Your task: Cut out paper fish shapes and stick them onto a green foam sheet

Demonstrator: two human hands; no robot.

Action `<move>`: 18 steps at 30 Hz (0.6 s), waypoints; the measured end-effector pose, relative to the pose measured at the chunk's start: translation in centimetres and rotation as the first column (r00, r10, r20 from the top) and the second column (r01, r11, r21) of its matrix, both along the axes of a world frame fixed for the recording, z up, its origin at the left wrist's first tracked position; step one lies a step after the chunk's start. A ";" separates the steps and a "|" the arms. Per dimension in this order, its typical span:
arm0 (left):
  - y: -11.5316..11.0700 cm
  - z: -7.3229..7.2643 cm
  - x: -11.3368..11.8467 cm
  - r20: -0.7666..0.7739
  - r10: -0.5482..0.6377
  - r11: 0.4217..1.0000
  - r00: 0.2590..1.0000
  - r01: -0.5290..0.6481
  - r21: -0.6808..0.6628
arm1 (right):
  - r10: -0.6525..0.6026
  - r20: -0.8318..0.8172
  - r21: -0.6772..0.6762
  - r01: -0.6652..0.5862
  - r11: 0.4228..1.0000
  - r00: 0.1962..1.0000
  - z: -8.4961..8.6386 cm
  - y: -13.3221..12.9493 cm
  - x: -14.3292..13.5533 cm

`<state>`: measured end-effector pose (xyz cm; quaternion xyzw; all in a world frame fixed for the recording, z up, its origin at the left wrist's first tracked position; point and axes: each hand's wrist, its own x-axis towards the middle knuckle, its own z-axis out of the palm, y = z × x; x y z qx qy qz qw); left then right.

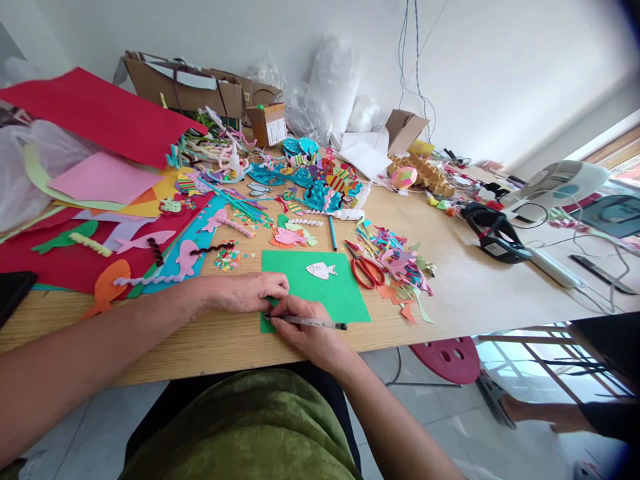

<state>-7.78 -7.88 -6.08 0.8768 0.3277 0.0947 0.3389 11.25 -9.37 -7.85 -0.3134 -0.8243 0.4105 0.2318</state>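
Head view: right fingers point(294, 308) grip a slender pen point(320, 323) on smooth green paper point(343, 297); left fingers point(274, 285), grasp unclear.

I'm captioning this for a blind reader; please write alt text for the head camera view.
A person's right hand holds a pen at a green sheet, the left hand resting at its left edge. A white fish cutout lies on the sheet; red-handled scissors and paper scraps lie to its right.

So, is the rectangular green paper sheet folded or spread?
Spread: the sheet lies flat on the wooden table, a white paper fish on top.
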 end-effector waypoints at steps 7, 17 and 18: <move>0.1 -0.2 0.1 0.010 0.006 1.000 1.000 -0.006 0.006 | -0.014 0.040 0.058 0.012 0.998 0.999 0.1 -0.1 -0.3; 0.0 -0.3 0.0 0.014 0.028 0.999 1.000 -0.028 0.024 | -0.076 -0.080 0.047 0.080 0.996 0.994 0.8 0.2 1.8; 0.0 -0.3 0.0 0.016 0.032 0.999 0.999 -0.032 0.023 | -0.091 -0.076 0.071 0.096 0.993 0.993 0.9 0.1 2.1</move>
